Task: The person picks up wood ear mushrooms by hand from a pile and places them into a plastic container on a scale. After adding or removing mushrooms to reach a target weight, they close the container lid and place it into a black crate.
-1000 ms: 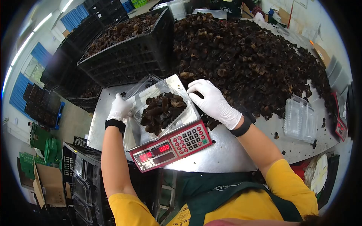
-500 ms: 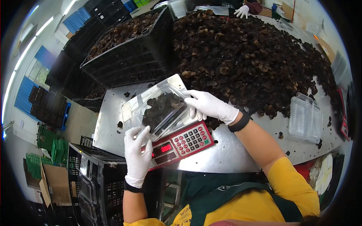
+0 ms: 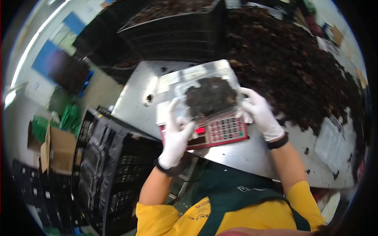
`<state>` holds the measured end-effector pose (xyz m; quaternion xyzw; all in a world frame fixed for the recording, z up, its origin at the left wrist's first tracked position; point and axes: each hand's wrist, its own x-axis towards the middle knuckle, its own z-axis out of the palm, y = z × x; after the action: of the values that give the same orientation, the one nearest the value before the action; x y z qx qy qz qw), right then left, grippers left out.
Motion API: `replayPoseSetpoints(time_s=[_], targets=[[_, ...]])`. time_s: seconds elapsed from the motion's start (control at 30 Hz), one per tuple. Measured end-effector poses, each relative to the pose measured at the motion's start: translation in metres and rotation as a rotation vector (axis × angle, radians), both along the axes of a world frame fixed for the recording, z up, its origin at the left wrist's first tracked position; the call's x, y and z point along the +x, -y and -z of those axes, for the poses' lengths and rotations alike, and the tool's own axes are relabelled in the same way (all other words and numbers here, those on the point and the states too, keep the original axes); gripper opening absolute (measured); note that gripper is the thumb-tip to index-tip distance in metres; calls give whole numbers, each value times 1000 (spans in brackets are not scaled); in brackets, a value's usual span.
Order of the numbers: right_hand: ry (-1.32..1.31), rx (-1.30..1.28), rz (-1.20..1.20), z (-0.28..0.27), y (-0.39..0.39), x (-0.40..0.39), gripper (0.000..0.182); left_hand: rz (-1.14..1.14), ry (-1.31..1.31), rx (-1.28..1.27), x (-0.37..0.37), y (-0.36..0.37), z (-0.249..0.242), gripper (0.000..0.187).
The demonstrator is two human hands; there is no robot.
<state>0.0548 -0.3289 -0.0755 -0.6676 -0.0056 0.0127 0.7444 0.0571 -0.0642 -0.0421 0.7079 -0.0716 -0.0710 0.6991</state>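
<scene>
A clear plastic clamshell box (image 3: 214,118) holds dark, frilly pieces like wood ear mushrooms (image 3: 210,96). It is held between my two white-gloved hands, over the pale platform of a red digital scale (image 3: 226,133). My left hand (image 3: 176,135) grips the box's near left corner, thumb and fingers curled round it. On the right edge, my right hand (image 3: 260,112) pinches the box, with its lower fingers partly tucked beneath. Whether the box touches the platform cannot be told. Blur makes the red display digits unreadable.
A large heap of dark mushrooms (image 3: 291,59) covers the metal table's (image 3: 256,153) far right. Black crates (image 3: 173,37) of mushrooms stand behind the scale. Empty clear boxes (image 3: 330,143) lie at right. Another black crate (image 3: 118,173) and a cardboard box (image 3: 61,151) are at lower left.
The view has shifted and turned, so the scale and both hands appear farther right. The clamshell box, slanted before, now looks straighter, still between both hands. The other person's gloved hand is no longer visible.
</scene>
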Motion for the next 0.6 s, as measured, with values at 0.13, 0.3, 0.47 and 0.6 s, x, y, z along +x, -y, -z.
replayPoseSetpoints(time_s=[0.13, 0.3, 0.47, 0.6], targets=[[48, 22, -14, -10, -2, -24, 47, -89, 26, -87, -26, 4, 3, 81], [161, 23, -93, -14, -8, -46, 51, -138, 168, -83, -47, -4, 24, 78], [147, 70, -98, -20, -6, -60, 55, -144, 131, -160, -56, -6, 31, 63], [69, 58, -37, -30, -4, -70, 55, -45, 30, -196, -54, -8, 25, 66]])
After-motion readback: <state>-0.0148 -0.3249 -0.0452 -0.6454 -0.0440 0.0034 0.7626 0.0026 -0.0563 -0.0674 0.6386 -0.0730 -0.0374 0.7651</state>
